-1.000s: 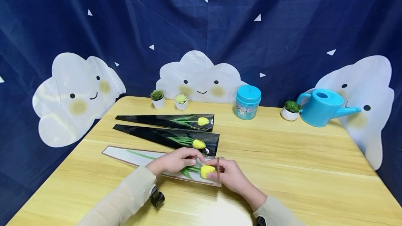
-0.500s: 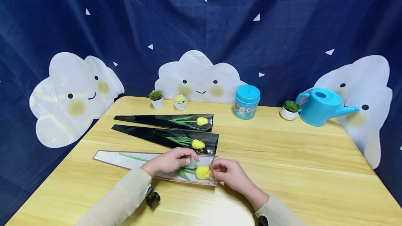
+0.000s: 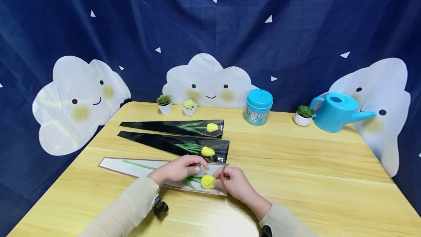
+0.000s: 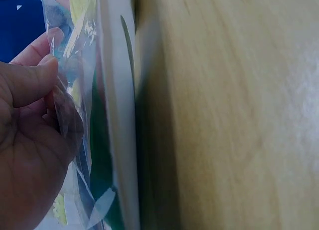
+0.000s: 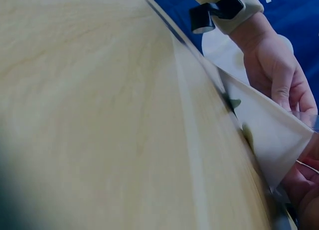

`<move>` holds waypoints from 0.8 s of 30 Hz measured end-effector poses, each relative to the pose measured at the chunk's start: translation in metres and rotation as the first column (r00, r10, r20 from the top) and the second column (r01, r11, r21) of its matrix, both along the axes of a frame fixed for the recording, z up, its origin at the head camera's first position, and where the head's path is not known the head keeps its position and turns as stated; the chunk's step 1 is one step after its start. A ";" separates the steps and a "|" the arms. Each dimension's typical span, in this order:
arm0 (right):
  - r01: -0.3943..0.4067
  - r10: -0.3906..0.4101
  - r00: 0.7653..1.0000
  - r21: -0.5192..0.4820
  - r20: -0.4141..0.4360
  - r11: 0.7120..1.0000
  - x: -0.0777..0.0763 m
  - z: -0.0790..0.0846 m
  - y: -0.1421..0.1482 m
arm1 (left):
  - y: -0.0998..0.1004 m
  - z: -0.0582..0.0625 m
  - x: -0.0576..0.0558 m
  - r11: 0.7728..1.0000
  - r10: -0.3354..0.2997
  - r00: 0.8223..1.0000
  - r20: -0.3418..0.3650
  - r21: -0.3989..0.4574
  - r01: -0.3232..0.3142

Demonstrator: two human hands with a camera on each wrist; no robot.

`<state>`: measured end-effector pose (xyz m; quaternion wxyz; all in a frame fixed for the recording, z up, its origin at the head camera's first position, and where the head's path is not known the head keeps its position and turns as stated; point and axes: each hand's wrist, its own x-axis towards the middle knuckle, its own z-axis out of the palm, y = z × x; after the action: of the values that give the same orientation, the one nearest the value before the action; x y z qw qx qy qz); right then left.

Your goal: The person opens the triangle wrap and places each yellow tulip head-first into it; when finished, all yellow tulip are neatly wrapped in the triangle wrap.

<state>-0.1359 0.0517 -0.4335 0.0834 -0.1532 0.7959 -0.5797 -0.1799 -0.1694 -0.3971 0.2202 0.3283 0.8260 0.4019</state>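
A white flower sleeve [image 3: 113, 165] with a brown border and clear front lies at the near side of the table, holding a yellow tulip [image 3: 208, 182] with green leaves. My left hand [image 3: 184, 168] reaches over the sleeve; in the left wrist view its thumb and finger pinch the clear film [image 4: 75, 55], lifting it. My right hand [image 3: 234, 183] has its fingertips inside the sleeve's right-hand mouth, pinching the tip of the tulip's bloom. In the right wrist view the right hand [image 5: 301, 187] shows only partly at the edge, and the bloom is hidden.
Two black sleeves [image 3: 148, 140] [image 3: 148, 124], each with a yellow tulip, lie just behind. Farther back stand two small potted succulents [image 3: 165, 108] [image 3: 189, 111], a blue lidded tub [image 3: 258, 114], another potted plant [image 3: 302, 120] and a blue watering can [image 3: 332, 118].
The sleeve shifted slightly left with the left hand on it. My right fingers drew back to the mouth, then went in again, and the tulip sits farther left inside the sleeve.
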 end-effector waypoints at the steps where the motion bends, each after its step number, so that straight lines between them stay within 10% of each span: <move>1: 0.000 0.000 1.000 -0.005 0.005 1.000 0.000 0.000 -0.001 | 0.000 -0.001 0.000 1.000 0.002 1.000 -0.004 -0.002 -0.002; 13: 0.028 -0.027 0.999 -0.036 0.048 0.999 -0.002 0.003 0.014 | -0.013 -0.006 -0.004 1.000 0.021 0.998 -0.053 -0.015 -0.022; 24: 0.095 -0.092 0.995 0.117 -0.031 0.989 -0.008 0.018 0.094 | -0.033 -0.007 -0.001 0.998 0.056 0.998 -0.028 -0.017 -0.056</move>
<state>-0.1435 0.1457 -0.4159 0.0549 -0.1181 0.8361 -0.5328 -0.1810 -0.2024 -0.4039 0.2004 0.3086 0.8413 0.3960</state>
